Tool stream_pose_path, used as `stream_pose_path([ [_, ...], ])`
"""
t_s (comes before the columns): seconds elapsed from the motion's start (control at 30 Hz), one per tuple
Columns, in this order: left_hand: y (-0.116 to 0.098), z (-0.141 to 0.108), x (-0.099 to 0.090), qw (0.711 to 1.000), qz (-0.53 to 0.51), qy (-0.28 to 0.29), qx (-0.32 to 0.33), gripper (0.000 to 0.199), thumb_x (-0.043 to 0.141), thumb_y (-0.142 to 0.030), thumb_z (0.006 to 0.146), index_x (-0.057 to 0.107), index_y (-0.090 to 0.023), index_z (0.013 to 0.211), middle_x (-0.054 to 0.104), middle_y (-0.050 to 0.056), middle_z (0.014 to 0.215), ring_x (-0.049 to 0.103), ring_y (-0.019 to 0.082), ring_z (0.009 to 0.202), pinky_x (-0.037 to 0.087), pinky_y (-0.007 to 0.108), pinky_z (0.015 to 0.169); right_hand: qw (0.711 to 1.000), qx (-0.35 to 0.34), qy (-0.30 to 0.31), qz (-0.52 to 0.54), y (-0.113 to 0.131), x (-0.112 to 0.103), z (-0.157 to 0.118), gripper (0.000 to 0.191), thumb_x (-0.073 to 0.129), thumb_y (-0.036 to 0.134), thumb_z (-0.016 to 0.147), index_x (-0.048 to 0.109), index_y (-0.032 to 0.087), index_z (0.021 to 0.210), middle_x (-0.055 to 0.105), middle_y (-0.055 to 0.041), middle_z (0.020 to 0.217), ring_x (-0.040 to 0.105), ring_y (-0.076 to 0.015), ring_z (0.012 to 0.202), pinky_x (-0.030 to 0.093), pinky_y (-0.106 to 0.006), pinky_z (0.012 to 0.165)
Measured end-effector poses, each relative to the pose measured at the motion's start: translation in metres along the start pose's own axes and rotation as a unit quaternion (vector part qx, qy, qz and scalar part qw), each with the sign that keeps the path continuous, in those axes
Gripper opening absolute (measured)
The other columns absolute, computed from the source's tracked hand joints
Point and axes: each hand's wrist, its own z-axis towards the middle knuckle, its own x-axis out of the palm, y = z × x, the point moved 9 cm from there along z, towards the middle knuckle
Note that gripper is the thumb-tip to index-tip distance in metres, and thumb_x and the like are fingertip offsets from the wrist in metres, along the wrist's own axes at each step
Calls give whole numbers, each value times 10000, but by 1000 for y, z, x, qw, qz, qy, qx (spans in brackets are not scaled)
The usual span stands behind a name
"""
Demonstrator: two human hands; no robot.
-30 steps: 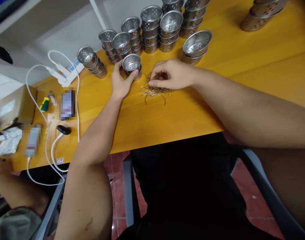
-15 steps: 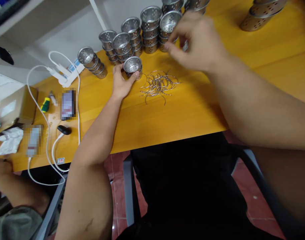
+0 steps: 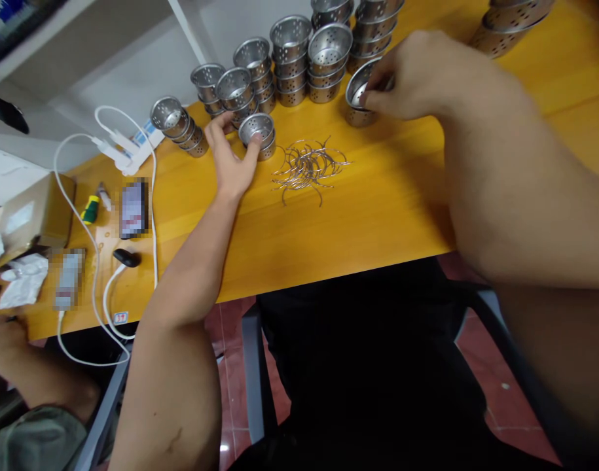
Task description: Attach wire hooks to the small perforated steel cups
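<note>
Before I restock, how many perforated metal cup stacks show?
11: one stack by the left hand, another by the right hand, one far right, eight along the back; more may hide.

I am getting a moderately lit view, with light coming from outside the frame and the yellow-orange wooden worktop (image 3: 378,222) reflecting softly. The bare right forearm (image 3: 505,176) is looking soft and casting a diffuse shadow. Small glints are showing along the thin, curved metal wires (image 3: 306,167). The wide lens is stretching the perforated silver metal cups (image 3: 510,36) at upper right, near a darkening corner. Coarse pixels are masking a dark rectangular phone (image 3: 133,208).
</note>
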Motion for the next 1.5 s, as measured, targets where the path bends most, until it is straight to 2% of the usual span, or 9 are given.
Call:
stream_pose_path([
  [0.13,-25,-4,-7,997,38,-27,58,802,622,-966,815,496,-391,1360,498,103,1501,434,374,1517,375,603,1346,998,-42,13,42,4,6,0,189,929,285,878,811,167,967,713,-32,830,561,-153,700,370,-284,649],
  [0.2,-34,-6,-9,995,43,-33,84,782,605,-961,832,496,-390,1356,490,106,1501,441,362,1510,387,585,1334,998,-44,-2,46,6,5,0,187,955,216,834,800,167,928,699,-23,798,563,-152,684,370,-277,645],
  [0.3,-48,-7,-11,988,42,-51,138,746,575,-948,865,505,-378,1340,494,112,1458,473,360,1470,409,607,1304,993,-47,-99,40,12,-12,-2,143,859,69,861,833,141,980,719,-47,814,653,-205,752,447,-291,713],
  [0.47,-62,-8,0,989,12,0,146,742,658,-887,870,476,-406,1405,469,90,1593,396,369,1607,311,590,1403,955,-143,-231,118,39,-29,-14,153,792,122,942,815,103,1092,749,-147,1087,719,-261,979,547,-329,878],
  [0.63,-73,-21,30,978,16,108,176,968,716,-871,858,272,-442,1603,444,74,1681,440,354,1629,391,560,1400,895,-308,-126,296,99,5,-35,87,720,184,990,720,196,1076,683,-66,1130,663,-174,910,551,-276,818],
  [0.83,-67,-22,32,980,-1,131,153,880,719,-808,905,313,-430,1589,452,72,1677,443,366,1632,352,580,1420,883,-326,-43,335,130,38,-42,178,687,415,1067,700,242,1106,677,-89,1168,668,-276,1027,570,-387,887],
  [1.1,-84,-25,31,976,31,147,159,919,780,-769,874,347,-407,1599,474,83,1696,418,382,1641,318,572,1445,898,-361,-35,248,137,41,-52,303,688,438,1064,670,258,1307,611,-97,1387,629,-341,1230,536,-395,919],
  [1.23,-87,-26,32,971,36,154,176,912,726,-813,881,335,-419,1604,493,68,1678,460,378,1610,339,571,1427,911,-358,-15,203,138,52,-49,272,675,450,1070,675,240,1242,595,-104,1396,639,-349,1175,525,-407,882],
  [1.5,-83,-28,38,957,78,159,229,794,598,-730,997,311,-360,1638,502,103,1662,481,342,1578,377,565,1372,911,-361,-41,196,127,30,-45,346,616,542,1085,682,223,1202,605,-129,1280,622,-350,1109,515,-461,948],
])
